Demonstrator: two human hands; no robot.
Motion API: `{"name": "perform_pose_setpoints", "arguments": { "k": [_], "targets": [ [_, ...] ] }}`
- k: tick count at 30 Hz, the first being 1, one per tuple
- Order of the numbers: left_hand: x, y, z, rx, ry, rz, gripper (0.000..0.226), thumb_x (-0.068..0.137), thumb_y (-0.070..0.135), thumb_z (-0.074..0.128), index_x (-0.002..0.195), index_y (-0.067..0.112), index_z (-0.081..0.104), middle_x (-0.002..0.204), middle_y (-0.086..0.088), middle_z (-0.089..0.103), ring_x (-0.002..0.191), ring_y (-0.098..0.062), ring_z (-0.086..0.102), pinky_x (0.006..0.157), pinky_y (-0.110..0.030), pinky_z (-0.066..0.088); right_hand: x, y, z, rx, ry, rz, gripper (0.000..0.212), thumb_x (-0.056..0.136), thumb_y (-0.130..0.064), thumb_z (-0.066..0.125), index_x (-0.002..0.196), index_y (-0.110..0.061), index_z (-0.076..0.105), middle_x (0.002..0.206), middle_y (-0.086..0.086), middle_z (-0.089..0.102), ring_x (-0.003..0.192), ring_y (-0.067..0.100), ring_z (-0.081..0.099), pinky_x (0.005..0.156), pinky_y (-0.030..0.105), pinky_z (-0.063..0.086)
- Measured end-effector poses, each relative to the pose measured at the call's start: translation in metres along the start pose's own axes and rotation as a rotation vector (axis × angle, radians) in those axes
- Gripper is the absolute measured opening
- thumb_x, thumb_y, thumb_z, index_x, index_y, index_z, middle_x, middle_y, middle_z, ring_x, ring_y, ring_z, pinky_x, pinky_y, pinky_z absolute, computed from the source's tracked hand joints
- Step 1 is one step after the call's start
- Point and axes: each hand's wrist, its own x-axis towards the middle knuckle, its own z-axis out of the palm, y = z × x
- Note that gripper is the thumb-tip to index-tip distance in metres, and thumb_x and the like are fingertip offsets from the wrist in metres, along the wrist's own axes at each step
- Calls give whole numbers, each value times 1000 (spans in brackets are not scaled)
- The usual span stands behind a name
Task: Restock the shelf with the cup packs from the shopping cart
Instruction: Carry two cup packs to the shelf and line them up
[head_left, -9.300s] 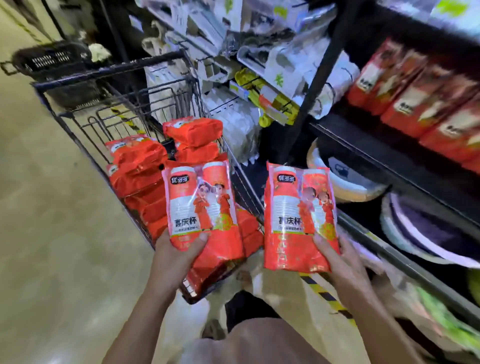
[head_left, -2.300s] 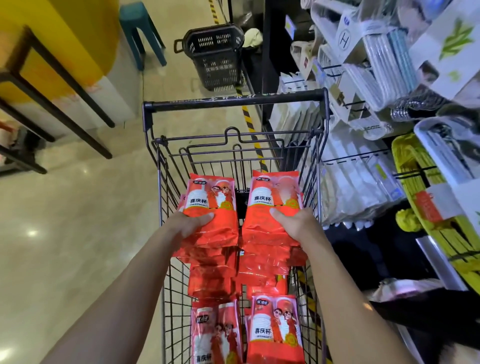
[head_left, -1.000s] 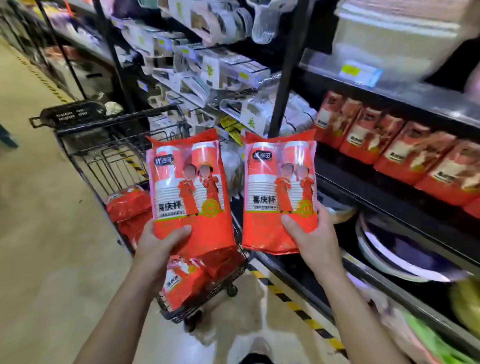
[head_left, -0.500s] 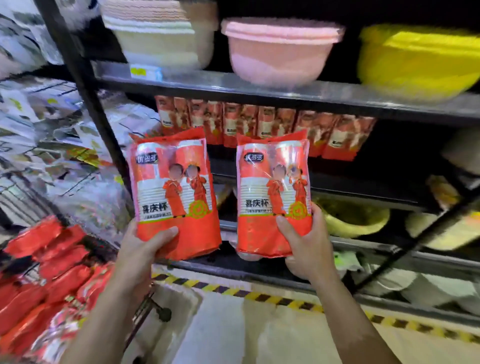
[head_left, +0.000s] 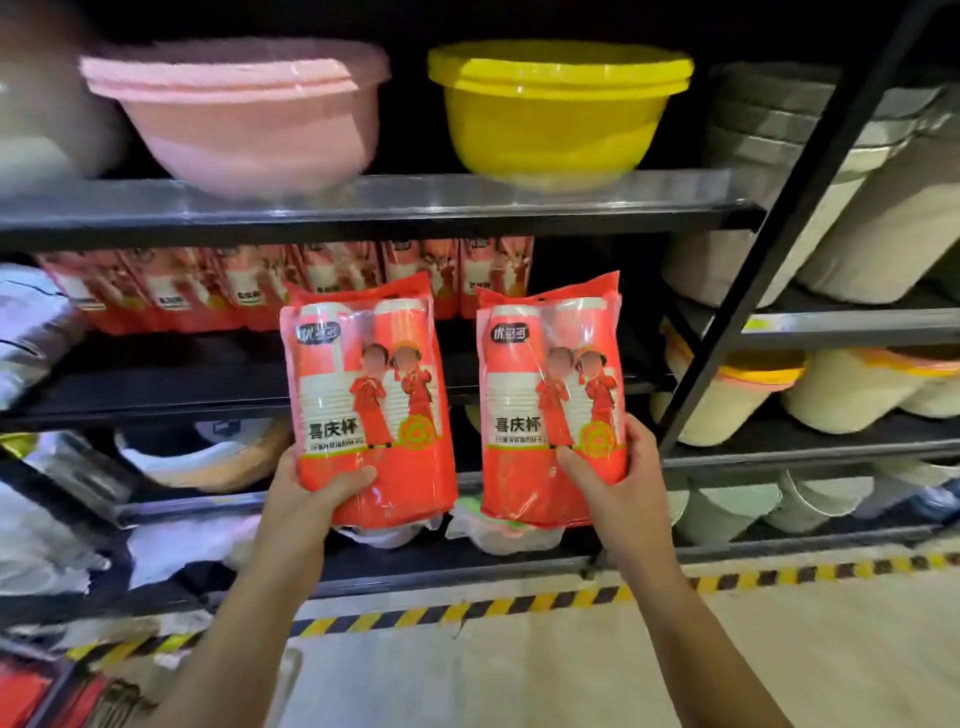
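Left hand (head_left: 306, 501) grips one red plastic cup pack (head_left: 363, 400), right hand (head_left: 621, 486) a second cup pack (head_left: 550, 400), both upright before the black shelf board (head_left: 156, 382). Matching red packs (head_left: 171, 296) line its back. A pink plastic basin (head_left: 244, 114) and a yellow plastic basin (head_left: 556, 111) sit above.

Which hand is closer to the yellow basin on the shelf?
Right. The right hand sits almost straight below the yellow basin; the left hand is farther off, down to its left.

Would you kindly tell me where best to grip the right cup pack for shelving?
Probably its lower end, from below, thumb across the front, as the right hand does. The right cup pack is tall and upright, with two cup stacks inside, so its top is free to enter the shelf.
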Motion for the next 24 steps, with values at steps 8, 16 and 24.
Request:
{"name": "perform_pose_setpoints", "arguments": {
  "k": [8, 16, 24],
  "targets": [
    [62, -10, 59, 64, -44, -2, 76, 75, 12, 93, 140, 20, 56, 123, -1, 75, 116, -24, 72, 87, -38, 58, 56, 22, -17, 40, 75, 101, 72, 84, -36, 84, 142, -34, 42, 126, -14, 65, 110, 6, 68, 92, 39, 60],
    [145, -16, 97, 120, -129, -39, 58, 86, 6, 84, 131, 26, 54, 115, 4, 73, 90, -2, 75, 63, -20, 59, 136, 46, -12, 47, 116, 175, 76, 80, -36, 86, 142, -22, 44, 126, -6, 67, 111, 16, 70, 96, 49, 60],
    [191, -25, 120, 170, -76, -49, 67, 85, 8, 86, 141, 18, 52, 122, 1, 73, 106, -11, 73, 73, -22, 59, 223, 80, -3, 72, 99, 183, 76, 83, -22, 88, 145, -20, 43, 130, 0, 67, 113, 18, 71, 98, 49, 59]
  ]
}}
